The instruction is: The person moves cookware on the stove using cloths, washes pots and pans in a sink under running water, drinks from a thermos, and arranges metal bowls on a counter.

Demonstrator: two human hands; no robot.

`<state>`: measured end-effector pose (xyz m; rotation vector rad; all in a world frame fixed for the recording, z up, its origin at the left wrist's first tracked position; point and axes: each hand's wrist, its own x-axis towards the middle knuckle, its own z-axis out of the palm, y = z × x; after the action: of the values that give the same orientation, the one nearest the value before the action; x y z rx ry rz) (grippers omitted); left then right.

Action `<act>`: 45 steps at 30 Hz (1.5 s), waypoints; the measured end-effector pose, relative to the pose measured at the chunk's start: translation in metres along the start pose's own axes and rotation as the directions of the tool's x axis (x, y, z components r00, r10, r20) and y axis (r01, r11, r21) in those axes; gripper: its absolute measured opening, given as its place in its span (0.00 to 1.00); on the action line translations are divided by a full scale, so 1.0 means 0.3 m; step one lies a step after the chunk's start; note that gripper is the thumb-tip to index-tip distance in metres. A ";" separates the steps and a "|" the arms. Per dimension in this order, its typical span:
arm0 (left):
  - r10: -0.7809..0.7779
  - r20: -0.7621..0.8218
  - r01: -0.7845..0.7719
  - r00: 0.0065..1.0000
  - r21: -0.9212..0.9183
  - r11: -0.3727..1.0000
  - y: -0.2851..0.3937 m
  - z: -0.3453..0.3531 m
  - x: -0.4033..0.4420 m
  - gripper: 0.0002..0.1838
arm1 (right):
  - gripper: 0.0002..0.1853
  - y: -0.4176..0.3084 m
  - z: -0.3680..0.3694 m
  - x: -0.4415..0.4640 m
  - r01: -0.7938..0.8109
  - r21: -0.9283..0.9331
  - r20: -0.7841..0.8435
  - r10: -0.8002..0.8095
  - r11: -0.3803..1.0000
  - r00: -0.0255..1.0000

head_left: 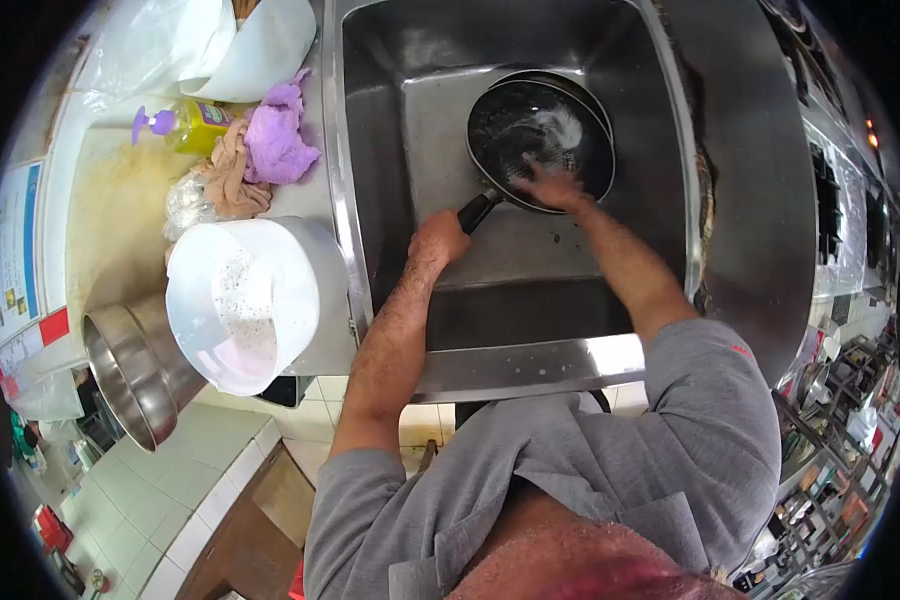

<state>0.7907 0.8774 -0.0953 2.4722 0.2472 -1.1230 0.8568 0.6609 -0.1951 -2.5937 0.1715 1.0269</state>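
Observation:
A black frying pan [515, 115] is tilted inside the metal sink [435, 170], with a whitish streak of water or suds on its inner face. My left hand [440, 238] is closed around the pan's black handle [478, 212]. My right hand [553, 187] is at the pan's lower inside, its fingers spread against the surface, slightly blurred. I see nothing plainly held in it. A second dark round rim [592, 98] shows behind the pan's upper right edge; most of that piece is hidden.
Left of the sink stand a white plastic bucket [325, 265] and a steel pot [130, 350]. Beyond them lie a purple cloth [278, 140], a brown cloth [232, 180] and a yellow-green pump bottle [195, 125]. A metal counter [750, 180] borders the sink's right side.

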 end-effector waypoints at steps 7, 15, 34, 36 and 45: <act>0.108 -0.200 -0.106 0.974 0.021 0.994 0.047 0.091 -0.023 0.20 | 0.37 -0.223 0.010 0.003 0.266 0.546 0.128 -0.394 0.794 0.910; 0.081 0.120 -0.028 0.989 -0.389 0.921 0.046 0.162 0.030 0.05 | 0.23 -0.085 -0.238 -0.196 0.654 0.619 -0.538 -0.372 0.434 0.756; 0.346 0.268 0.126 0.899 -0.916 0.381 0.139 0.022 -0.591 0.13 | 0.11 0.038 -0.416 0.005 0.532 0.821 -0.565 0.157 0.209 0.810; 0.325 0.179 0.018 0.929 -0.896 0.443 0.147 0.016 -0.548 0.13 | 0.13 0.018 -0.163 -0.021 0.179 0.982 -0.146 0.345 -0.065 0.927; 0.202 -0.225 -0.298 0.953 -0.581 0.757 0.079 0.025 -0.208 0.06 | 0.06 -0.270 -0.292 -0.580 0.503 0.848 -0.487 0.129 -0.169 0.864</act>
<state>0.7523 0.8533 -0.0459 1.9249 0.2608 -0.6093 0.8048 0.7025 0.0050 -1.0884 0.4317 -0.0934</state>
